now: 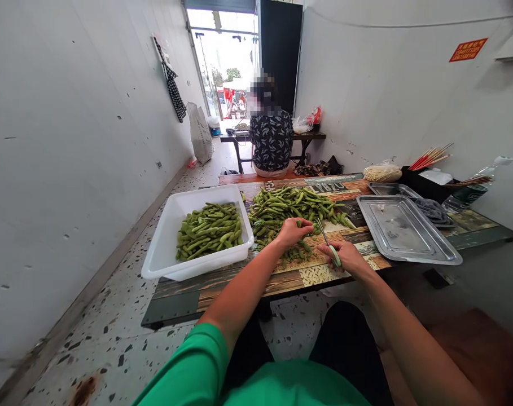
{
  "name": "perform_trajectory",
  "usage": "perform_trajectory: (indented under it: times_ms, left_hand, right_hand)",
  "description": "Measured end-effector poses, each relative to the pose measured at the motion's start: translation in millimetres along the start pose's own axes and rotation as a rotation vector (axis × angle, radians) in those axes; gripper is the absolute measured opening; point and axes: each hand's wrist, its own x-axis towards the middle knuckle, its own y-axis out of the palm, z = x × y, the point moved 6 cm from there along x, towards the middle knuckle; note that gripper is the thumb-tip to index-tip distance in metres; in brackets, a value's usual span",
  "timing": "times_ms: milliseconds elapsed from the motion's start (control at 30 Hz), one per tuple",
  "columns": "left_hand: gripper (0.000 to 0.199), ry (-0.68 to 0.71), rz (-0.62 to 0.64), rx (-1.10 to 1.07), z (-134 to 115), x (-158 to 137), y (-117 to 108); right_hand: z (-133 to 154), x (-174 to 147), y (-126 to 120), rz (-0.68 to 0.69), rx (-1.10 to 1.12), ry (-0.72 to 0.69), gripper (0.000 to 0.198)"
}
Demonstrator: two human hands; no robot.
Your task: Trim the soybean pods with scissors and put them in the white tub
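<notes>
My left hand is closed in a pinch on a green bean pod, above the front of a heap of edamame pods on the table. In my right hand is a pair of scissors with pale green handles, the blades pointing up and away beside my left fingers. Small trimmed green bits lie on the tabletop below my hands. To the left, a white plastic tub holds many more pods.
Metal trays lie on the table at right. Behind them stand a black box with skewers and a plastic bottle. Ahead, a person sits with their back to me at another table.
</notes>
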Motion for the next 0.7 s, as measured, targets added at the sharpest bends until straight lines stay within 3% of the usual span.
perform_trajectory:
  times_ms: [200,533,700]
  left_hand:
    - [0.032,-0.014,0.046,-0.021,-4.3,-4.6,0.6]
    - [0.031,-0.016,0.092,0.067,2.6,-4.0,0.4]
    - [0.028,-0.200,0.161,-0.298,1.4,-6.6,3.7]
  right_hand:
    - [8.8,2.1,0.3,0.016,-0.026,-0.017,0.037]
    - [6.2,5.6,2.2,-0.010,-0.123,-0.201,0.041]
    - [4.3,4.8,1.2,-0.060,0.000,-0.118,0.037]
